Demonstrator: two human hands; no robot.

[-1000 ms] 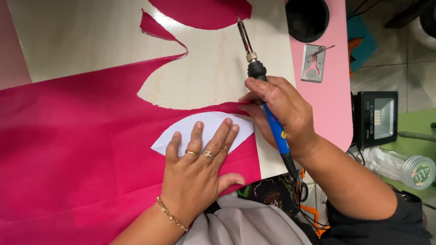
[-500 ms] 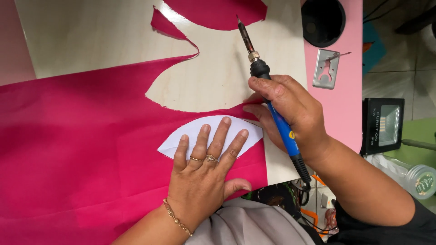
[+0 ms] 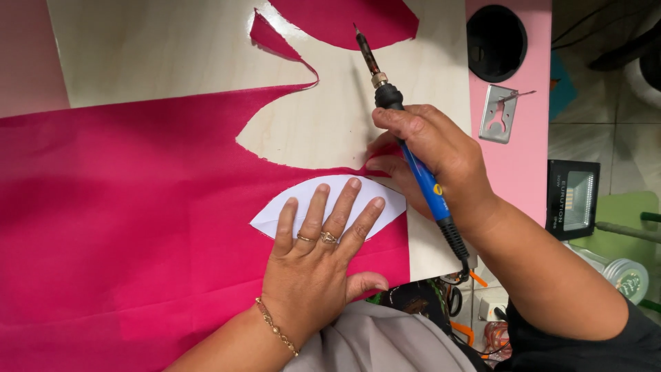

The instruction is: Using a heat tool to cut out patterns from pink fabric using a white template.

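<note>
I see my left hand (image 3: pixel 313 265) spread flat, grasping nothing, its 4 fingers pressing a white paper template (image 3: pixel 330 207) onto the pink fabric (image 3: pixel 124 227). The template lies near the desk's (image 3: pixel 165 55) near edge, toward its right side, just below a curved cutout in the cloth where pale wood shows.

My right hand (image 3: pixel 434 155) is clenched around the blue grip of a soldering iron (image 3: pixel 406 148), held like a pen, with the tip pointing away toward the far edge and raised over bare wood. Its fingertips touch the fabric right at the template's right point. The cord trails off the near edge.

I judge the fabric thin, soft and slippery on the wood, likely to creep or wrinkle unless pinned flat. The paper is light and stiff enough to guide an edge, but it would shift if pressure eased. The iron is rigid; only the insulated blue handle is safe to hold.

A metal stand (image 3: pixel 499 114) lies on the pink strip at the right edge.
</note>
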